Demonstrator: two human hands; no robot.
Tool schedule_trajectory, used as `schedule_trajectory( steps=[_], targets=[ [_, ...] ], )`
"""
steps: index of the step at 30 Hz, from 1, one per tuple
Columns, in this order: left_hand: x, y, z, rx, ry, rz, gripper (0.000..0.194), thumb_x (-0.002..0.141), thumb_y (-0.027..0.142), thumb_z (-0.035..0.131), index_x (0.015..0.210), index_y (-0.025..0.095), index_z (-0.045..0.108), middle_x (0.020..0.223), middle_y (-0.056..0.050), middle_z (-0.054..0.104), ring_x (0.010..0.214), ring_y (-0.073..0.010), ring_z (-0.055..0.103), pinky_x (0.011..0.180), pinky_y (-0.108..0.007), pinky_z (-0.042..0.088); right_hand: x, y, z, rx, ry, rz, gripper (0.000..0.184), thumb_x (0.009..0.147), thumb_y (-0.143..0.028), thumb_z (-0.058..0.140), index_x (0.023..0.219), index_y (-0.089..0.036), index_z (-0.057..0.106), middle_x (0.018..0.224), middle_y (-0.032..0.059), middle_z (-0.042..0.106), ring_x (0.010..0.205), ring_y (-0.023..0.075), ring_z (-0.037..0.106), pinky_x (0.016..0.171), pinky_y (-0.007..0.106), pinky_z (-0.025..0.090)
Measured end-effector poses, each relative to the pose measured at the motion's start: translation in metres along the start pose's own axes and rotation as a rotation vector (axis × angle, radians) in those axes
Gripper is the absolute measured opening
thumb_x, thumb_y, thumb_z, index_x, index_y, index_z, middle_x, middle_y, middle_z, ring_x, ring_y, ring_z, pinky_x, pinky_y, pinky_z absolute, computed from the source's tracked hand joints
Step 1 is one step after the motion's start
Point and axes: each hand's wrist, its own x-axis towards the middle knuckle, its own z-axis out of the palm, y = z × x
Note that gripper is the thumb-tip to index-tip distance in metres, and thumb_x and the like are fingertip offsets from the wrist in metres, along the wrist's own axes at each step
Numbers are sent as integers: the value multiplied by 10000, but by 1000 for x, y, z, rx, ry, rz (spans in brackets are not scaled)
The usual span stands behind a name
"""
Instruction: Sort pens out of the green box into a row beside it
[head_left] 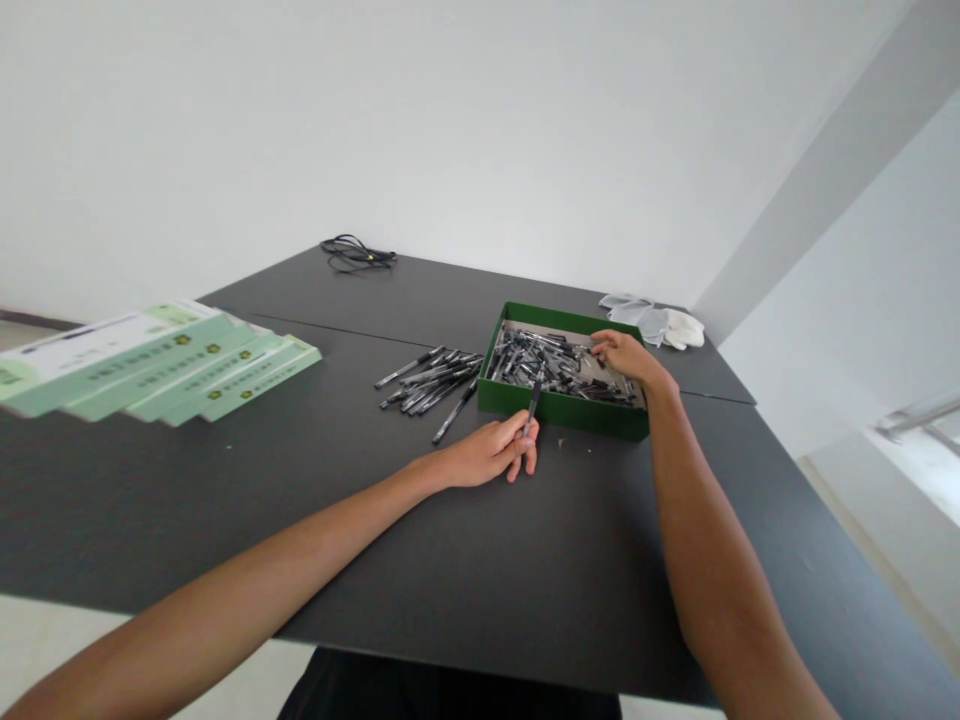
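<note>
My left grip [487, 452] was closed around a black pen [533, 403], held nearly upright just in front of the green tray [562, 415]. My right grip [626, 358] was partly open over the heap of pens [555, 365] in the tray, but I couldn't tell whether it had hold of any. Loose pens [427, 382] lay beside the tray on the counter [465, 560], with green boxes [150, 360] and white gloves [652, 322] farther off.

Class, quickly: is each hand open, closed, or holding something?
Left hand: closed, holding a black pen.
Right hand: curled over the pens in the green box; cannot tell if it grips one.
</note>
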Motion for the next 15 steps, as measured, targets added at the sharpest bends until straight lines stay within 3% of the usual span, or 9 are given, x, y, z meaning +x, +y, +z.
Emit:
schedule_trajectory(
  steps=[6, 11, 15],
  targets=[
    [0, 0, 0, 3, 0, -3, 346, 1103, 546, 333, 1014, 214, 379, 900, -47, 713, 566, -102, 617, 624, -240, 473, 2, 13, -4, -91, 148, 87, 670, 859, -173, 503, 1523, -89, 501, 1404, 183, 668, 1193, 304, 667, 1048, 365, 500],
    [-1, 0, 0, -1, 3, 8, 349, 1101, 549, 337, 1007, 216, 381, 897, -47, 713, 573, -103, 619, 628, -239, 473, 1, 11, -3, -107, 152, 179, 665, 916, -323, 523, 1539, -97, 471, 1417, 219, 652, 1215, 364, 658, 1057, 442, 500],
    [-1, 2, -1, 6, -4, 4, 352, 1101, 550, 333, 1004, 216, 382, 896, -47, 712, 579, -103, 615, 633, -237, 473, 0, 9, -1, -97, 76, 230, 662, 1031, -539, 328, 1466, -96, 557, 1329, 230, 703, 1193, 359, 680, 1001, 427, 531]
  ],
)
